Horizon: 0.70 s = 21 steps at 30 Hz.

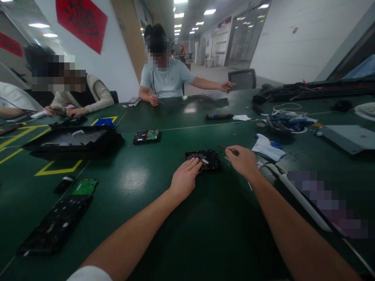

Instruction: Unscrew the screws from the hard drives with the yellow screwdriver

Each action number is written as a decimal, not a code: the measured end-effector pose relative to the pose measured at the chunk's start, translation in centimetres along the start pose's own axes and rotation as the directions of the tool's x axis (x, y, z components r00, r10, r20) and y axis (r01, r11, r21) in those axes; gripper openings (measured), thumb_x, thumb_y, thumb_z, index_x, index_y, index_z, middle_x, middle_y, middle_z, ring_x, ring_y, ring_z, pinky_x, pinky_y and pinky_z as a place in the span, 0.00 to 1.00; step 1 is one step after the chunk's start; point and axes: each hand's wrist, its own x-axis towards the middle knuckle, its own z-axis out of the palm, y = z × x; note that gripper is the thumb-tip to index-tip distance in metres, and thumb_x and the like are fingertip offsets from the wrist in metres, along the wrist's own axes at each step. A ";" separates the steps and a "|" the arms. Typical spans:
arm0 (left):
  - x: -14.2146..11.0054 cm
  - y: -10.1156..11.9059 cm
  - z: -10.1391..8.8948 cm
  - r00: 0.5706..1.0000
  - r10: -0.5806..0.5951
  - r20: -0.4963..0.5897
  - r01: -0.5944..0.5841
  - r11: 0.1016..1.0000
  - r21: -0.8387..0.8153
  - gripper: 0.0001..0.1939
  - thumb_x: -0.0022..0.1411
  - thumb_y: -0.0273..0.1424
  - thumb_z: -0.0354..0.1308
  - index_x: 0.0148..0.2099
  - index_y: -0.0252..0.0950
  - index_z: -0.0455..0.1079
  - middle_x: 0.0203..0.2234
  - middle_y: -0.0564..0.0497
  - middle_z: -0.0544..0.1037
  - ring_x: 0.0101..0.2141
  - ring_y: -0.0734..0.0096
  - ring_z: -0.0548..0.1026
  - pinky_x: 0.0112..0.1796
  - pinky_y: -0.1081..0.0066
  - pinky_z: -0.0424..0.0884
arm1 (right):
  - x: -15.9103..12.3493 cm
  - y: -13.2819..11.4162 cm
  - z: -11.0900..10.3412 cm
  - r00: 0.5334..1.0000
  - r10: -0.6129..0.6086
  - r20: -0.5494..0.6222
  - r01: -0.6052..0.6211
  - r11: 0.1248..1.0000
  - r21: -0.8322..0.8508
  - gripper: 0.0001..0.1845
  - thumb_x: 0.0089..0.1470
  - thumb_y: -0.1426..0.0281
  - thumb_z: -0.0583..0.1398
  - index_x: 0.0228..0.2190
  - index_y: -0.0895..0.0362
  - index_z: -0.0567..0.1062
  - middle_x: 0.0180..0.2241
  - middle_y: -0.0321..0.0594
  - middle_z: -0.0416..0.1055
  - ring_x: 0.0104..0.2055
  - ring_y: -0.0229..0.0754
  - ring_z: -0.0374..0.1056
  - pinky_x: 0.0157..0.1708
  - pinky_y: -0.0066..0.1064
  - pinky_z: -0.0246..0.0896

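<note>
A small black hard drive (pixel 206 159) lies flat on the dark green table (pixel 164 218) in front of me. My left hand (pixel 184 178) rests on its near left corner, fingers stretched out flat. My right hand (pixel 242 160) is closed around a thin tool (pixel 224 148), probably a small screwdriver, whose tip points at the drive's right far edge.
Another drive with a green board (pixel 146 136) lies further back. A black tray (pixel 72 140) sits at the left, a green circuit board (pixel 84 187) and black panel (pixel 55 226) at the near left. A white glove (pixel 268 148) and cables (pixel 288 119) lie right. Two people sit across the table.
</note>
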 end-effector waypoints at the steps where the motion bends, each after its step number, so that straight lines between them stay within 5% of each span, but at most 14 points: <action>1: 0.0 0.0 0.0 1.000 -0.001 -0.005 0.001 1.000 -0.001 0.24 0.72 0.23 0.52 0.67 0.32 0.70 0.66 0.41 0.72 0.67 0.58 0.69 0.67 0.54 0.65 | 0.0 0.0 0.1 1.000 -0.025 -0.010 0.024 0.999 -0.021 0.15 0.60 0.63 0.59 0.39 0.54 0.85 0.39 0.44 0.83 0.42 0.50 0.76 0.45 0.39 0.67; 8: -0.1 -0.1 0.4 0.999 0.004 -0.037 -0.005 1.000 -0.010 0.23 0.72 0.24 0.52 0.66 0.34 0.71 0.66 0.41 0.72 0.67 0.59 0.68 0.67 0.54 0.66 | -0.2 0.2 0.2 0.981 -0.192 -0.020 0.187 0.970 -0.154 0.15 0.62 0.66 0.56 0.41 0.57 0.82 0.42 0.48 0.82 0.45 0.52 0.76 0.48 0.41 0.66; 21: 0.0 0.1 0.2 1.000 -0.013 -0.018 0.013 1.000 -0.019 0.24 0.72 0.24 0.51 0.66 0.34 0.71 0.66 0.42 0.71 0.67 0.58 0.68 0.67 0.54 0.65 | -0.5 0.9 -0.4 0.956 -0.293 0.003 0.289 0.942 -0.172 0.15 0.65 0.66 0.56 0.44 0.57 0.80 0.43 0.50 0.80 0.45 0.54 0.73 0.48 0.42 0.65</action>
